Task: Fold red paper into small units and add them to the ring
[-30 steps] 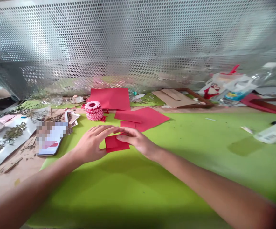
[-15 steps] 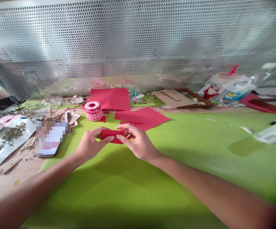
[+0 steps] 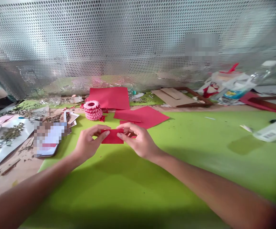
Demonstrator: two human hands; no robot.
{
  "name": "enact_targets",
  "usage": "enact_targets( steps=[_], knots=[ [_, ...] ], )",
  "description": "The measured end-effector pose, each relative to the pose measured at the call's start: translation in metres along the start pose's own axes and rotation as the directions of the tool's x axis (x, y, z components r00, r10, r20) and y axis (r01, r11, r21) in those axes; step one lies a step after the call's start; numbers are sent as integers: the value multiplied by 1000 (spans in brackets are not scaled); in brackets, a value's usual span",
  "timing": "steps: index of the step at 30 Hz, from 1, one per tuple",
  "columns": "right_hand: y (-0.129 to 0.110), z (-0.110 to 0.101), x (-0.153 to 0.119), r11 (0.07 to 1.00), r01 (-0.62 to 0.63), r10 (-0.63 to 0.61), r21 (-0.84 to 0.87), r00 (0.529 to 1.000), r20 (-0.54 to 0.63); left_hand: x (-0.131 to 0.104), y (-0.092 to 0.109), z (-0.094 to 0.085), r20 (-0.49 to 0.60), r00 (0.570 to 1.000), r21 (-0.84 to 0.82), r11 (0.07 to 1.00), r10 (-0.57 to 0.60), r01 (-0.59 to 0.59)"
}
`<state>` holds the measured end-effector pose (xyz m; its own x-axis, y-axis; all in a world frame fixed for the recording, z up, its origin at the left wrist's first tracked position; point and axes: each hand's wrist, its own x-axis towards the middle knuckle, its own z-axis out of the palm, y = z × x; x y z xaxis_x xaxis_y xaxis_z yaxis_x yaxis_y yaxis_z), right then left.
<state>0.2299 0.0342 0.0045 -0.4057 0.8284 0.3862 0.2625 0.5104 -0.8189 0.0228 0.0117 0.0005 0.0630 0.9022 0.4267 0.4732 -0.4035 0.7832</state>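
A small rectangle of red paper (image 3: 113, 137) is held up over the green table cover between both hands. My left hand (image 3: 90, 140) pinches its upper left part, thumb in front and fingers behind. At its upper right, my right hand (image 3: 140, 140) grips it the same way. The fingertips behind the paper are partly hidden. Just beyond the hands lie larger sheets of red paper (image 3: 149, 117). A round pink-and-red model of stacked folded paper pieces (image 3: 93, 112) stands beyond my left hand.
A phone (image 3: 48, 140) lies at the left by dried plant bits. Another red sheet (image 3: 109, 97) lies at the back before a perforated metal panel (image 3: 119, 38). Brown card (image 3: 173, 96) and plastic bags (image 3: 233, 87) are at the back right, a whitish bottle (image 3: 275, 129) nearer.
The red paper now shows a flat front face, where before a folded upper edge stood out. My left thumb has moved up and left along it. The view has shifted slightly.
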Motion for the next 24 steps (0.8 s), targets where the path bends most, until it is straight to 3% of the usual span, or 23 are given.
enact_targets(
  steps=[9, 24],
  knots=[
    [-1, -1, 1, 996, -83, 83, 11, 997, -5, -2, -4, -2, 9, 1000, 2, 1000, -30, 30],
    [1, -2, 2, 997, -73, 73, -12, 997, 2, -2, -3, -3, 26, 997, 32, 997, -68, 68]
  ],
)
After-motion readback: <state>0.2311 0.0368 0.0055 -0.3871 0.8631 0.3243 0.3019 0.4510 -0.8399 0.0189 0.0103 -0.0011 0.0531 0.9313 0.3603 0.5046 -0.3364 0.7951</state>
